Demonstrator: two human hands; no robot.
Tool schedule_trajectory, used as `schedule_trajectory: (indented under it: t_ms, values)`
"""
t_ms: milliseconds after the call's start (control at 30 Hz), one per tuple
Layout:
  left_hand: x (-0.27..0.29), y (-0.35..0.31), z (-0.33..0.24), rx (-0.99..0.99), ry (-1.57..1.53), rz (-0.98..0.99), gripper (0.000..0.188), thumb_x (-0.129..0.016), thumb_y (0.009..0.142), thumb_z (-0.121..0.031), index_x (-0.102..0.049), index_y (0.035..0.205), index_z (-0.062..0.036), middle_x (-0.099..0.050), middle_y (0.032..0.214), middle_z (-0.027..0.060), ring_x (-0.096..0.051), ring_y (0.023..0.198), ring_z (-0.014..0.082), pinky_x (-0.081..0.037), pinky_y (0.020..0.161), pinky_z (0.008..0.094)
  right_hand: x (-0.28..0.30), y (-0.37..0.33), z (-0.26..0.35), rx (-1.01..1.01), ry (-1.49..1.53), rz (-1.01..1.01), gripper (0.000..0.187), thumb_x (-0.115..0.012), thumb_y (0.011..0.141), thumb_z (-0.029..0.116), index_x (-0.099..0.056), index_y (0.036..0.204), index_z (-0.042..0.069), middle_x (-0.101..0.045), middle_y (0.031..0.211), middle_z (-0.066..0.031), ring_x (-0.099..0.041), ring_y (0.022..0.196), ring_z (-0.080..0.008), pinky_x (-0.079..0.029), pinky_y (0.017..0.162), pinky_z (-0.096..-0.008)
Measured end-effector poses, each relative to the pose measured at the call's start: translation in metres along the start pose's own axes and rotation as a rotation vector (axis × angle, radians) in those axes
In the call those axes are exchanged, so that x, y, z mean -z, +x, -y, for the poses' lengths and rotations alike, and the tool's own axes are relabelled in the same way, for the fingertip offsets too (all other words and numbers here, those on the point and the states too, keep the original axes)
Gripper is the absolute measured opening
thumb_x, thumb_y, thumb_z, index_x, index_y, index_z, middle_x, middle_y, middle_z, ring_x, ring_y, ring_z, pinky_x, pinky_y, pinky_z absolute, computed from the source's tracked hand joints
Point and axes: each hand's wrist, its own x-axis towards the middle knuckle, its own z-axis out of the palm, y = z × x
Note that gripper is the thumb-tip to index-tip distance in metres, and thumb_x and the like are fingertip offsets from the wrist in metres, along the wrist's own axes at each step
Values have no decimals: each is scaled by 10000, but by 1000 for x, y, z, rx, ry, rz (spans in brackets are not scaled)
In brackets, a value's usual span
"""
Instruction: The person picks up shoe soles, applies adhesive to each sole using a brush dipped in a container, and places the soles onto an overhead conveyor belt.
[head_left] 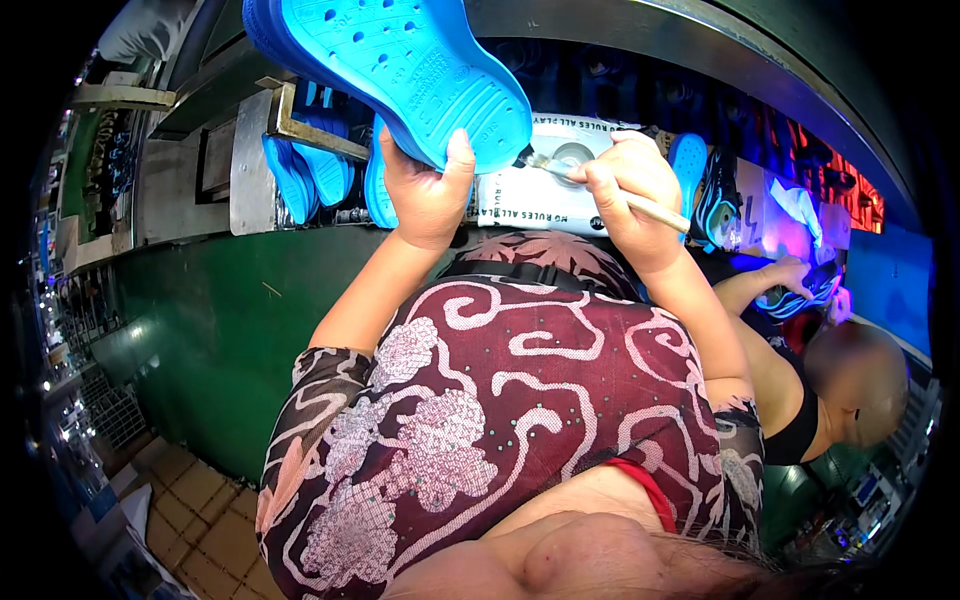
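My left hand grips a bright blue clog by its heel, thumb on the footbed, with the holed inside facing up toward me. In my right hand is a brush with a pale handle, held between thumb and fingers. Its bristle end points left and lies close to the heel's edge; whether it touches is hard to tell. Below both hands sits a white printed bag or package with a grey round shape on it.
More blue clogs stand on the bench at left, beside a metal bracket. Another blue clog stands right of my right hand. At far right a co-worker's hand handles a dark, blue-striped shoe. Dark shoes line the rack behind, under a metal ledge.
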Motion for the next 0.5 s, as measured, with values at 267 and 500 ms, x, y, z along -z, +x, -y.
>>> schedule_trajectory:
  t_ms: [267,500]
  values:
    - [2,4,4,-15,-8,-16,503,-619,810,-69,-313,1206,-18,-508,1091,127,-527,982,186,-432,871,333,-3,-4,-5,-19,36,84,133,-601,780,94,-633,660,44,-561,583,-39,-513,543,-210,-390,600,-324]
    - [-3,8,3,12,-17,-47,515,-618,810,-74,-308,1216,-15,-503,1102,129,-528,986,187,-429,880,334,-7,3,-6,-25,43,60,139,-595,790,100,-637,675,34,-569,591,-47,-524,553,-202,-391,604,-322]
